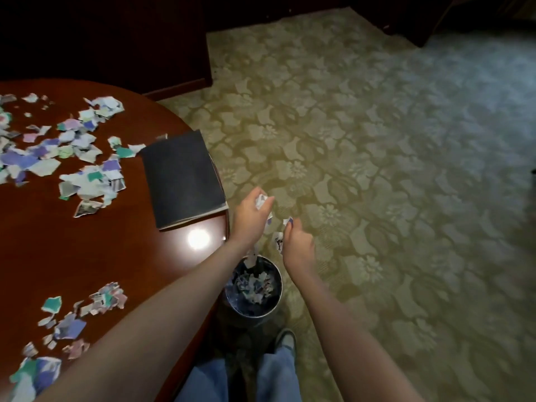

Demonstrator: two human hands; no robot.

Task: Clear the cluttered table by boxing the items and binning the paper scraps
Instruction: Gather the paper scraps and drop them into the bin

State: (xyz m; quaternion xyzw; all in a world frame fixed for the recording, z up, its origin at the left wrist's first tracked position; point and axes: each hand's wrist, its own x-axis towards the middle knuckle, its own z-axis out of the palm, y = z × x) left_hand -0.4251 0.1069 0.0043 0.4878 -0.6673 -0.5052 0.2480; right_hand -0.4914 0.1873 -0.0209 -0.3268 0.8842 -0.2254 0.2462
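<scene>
**Paper scraps over the bin: spill risk**

Paper scraps are being dropped into the bin (253,288), a round dark can on the carpet (377,169) beside the surface (87,242). Both hands are out over it, above and slightly beyond the rim as seen from the head camera.

Left hand (251,217): fingers loosely curled round a wad (261,202) of scraps, grip partly slackened; pieces hang below the palm, one just above the rim. Right hand (298,248): fingers bent on a few scraps, one at the fingertips (288,221), one near the wrist side. Grip looks light, not tight.

Bin already has a heap of scraps inside.

Remaining on the surface: a wide scatter at the far left (58,149), a second patch near the body (72,317). A black book (182,178) lies at the edge, one corner overhanging. No box in view.

Risks, as judged:
- Hands seem offset from the bin mouth toward the far side; scraps released here may land on the carpet. Light torn paper flutters sideways, so drift is likely.
- Patterned carpet would hide fallen bits.
- Scraps may cling to the palms and shed on the return to the surface.
- Left forearm passes close to the book; a brush could tip it off the edge.
</scene>
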